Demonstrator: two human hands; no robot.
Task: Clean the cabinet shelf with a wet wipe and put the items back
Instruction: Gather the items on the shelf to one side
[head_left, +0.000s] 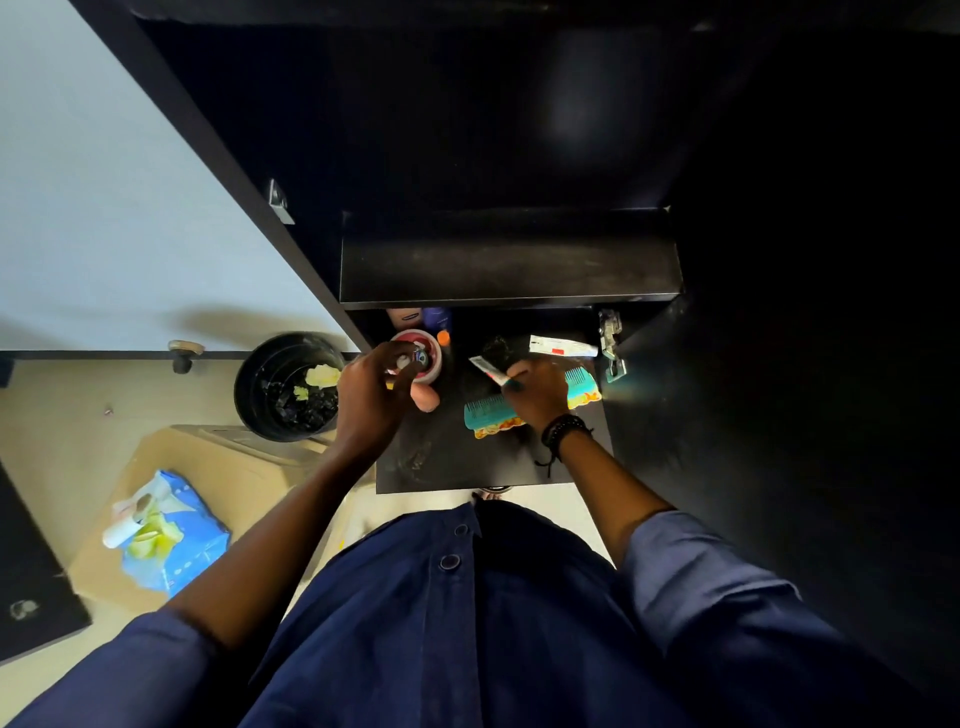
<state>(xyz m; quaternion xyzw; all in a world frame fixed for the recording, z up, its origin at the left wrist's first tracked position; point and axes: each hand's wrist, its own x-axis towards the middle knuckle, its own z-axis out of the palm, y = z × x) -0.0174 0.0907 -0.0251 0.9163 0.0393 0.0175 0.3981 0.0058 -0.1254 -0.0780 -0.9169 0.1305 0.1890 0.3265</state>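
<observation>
Seen from above, a pack of wet wipes (174, 545) lies at far left on a cardboard box (249, 467) on the floor, a white tube resting against its open flap. Just beyond it stands a black waste bin (288, 387) holding crumpled yellowish wipes.

A person in a dark blue shirt reaches both bare forearms down and forward to the lower cabinet shelf (467, 462). The left hand (371, 400), wrist bent inward, has its fingers curled around a small object at the rim of a pink round container (423, 358); what that object is cannot be told. A pale pink rounded item lies touching the container on its near side, and bottles stand behind it in shadow under the upper shelf (509, 265).

To the right, the right hand (537, 392), a dark beaded bracelet (563, 431) on its wrist, lies palm down over a teal comb (498, 413), its fingers pinched on a small white-and-red tube (488, 370) that angles up to the left. Another white tube (563, 346) lies farther back on the shelf, near the metal door hinge (612, 343) at the cabinet's right edge.
</observation>
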